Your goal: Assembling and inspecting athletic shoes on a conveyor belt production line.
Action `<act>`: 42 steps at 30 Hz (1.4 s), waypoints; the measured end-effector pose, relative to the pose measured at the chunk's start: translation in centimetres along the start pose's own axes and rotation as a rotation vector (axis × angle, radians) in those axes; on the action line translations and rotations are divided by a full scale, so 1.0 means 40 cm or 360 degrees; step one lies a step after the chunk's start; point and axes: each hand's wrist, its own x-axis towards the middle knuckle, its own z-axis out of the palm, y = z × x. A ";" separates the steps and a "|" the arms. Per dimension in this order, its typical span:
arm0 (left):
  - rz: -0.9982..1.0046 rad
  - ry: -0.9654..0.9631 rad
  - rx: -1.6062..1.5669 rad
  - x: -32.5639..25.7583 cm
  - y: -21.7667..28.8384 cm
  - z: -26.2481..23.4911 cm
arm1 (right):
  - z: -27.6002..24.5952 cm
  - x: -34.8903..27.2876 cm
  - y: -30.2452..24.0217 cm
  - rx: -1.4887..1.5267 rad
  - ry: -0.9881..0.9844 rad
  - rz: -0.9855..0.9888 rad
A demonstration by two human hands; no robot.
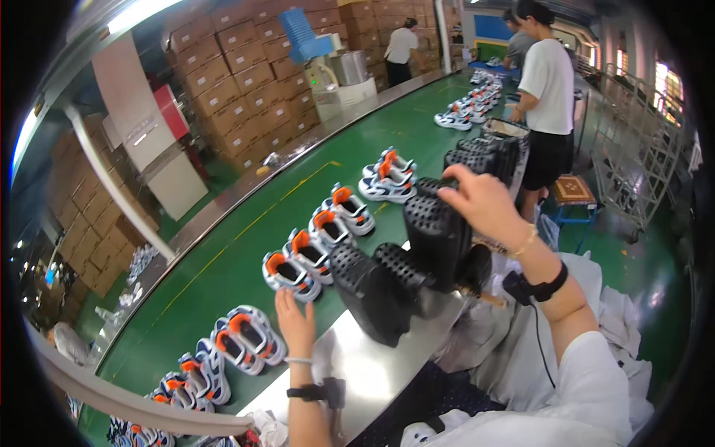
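White and navy sneakers with orange linings stand in pairs along a green conveyor belt. My left hand, its fingers stretched out, is at the near end of one sneaker; whether it touches is hard to tell. Another pair stands to its left. My right hand is over the top of a tall black block with round holes, thumb and forefinger apart; its other fingers are hidden. Two more such holed blocks lean beside it on the metal edge of the belt.
More black blocks stand farther along the belt's right side. Beyond them a co-worker in a white top works beside the line. Stacked cartons line the far side. White cloth hangs at my right, near a small stool.
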 end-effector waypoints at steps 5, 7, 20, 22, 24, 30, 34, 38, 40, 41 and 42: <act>0.0118 -0.0096 0.0294 0.095 -0.147 0.128 | 0.061 -0.011 0.057 -0.0190 -0.0163 -0.0003; 0.0278 -0.0288 0.0430 0.116 -0.103 0.120 | 0.046 -0.028 0.063 -0.0255 -0.0209 0.0022; -0.0044 -0.0353 0.0546 0.065 -0.087 0.059 | 0.021 -0.019 0.087 -0.0443 -0.0474 -0.0086; -0.0194 -0.0252 0.0387 0.072 -0.099 0.138 | 0.021 -0.032 0.106 -0.0395 -0.0363 -0.0086; -0.0117 -0.0222 0.0470 0.064 -0.127 0.152 | 0.008 -0.036 0.084 -0.0388 -0.0299 -0.0105; -0.0425 -0.0104 0.0350 -0.021 0.062 0.013 | -0.085 -0.022 0.039 0.0220 -0.0091 0.0139; -0.0767 -0.0071 0.0098 -0.138 0.058 0.020 | -0.082 -0.093 -0.248 0.0969 -0.0108 0.0132; -0.0613 0.0330 -0.0005 -0.180 -0.036 0.018 | 0.094 -0.151 -0.437 0.0876 -0.0588 -0.0378; -0.0735 0.0290 -0.0384 -0.201 -0.059 0.002 | 0.234 -0.158 -0.483 0.0510 -0.0741 -0.0520; -0.0743 0.0326 -0.0570 -0.201 -0.050 0.003 | 0.295 -0.157 -0.492 0.0360 -0.0769 -0.0571; -0.0816 0.0366 -0.0693 -0.222 -0.054 0.003 | 0.364 -0.153 -0.501 0.0258 -0.0844 -0.0554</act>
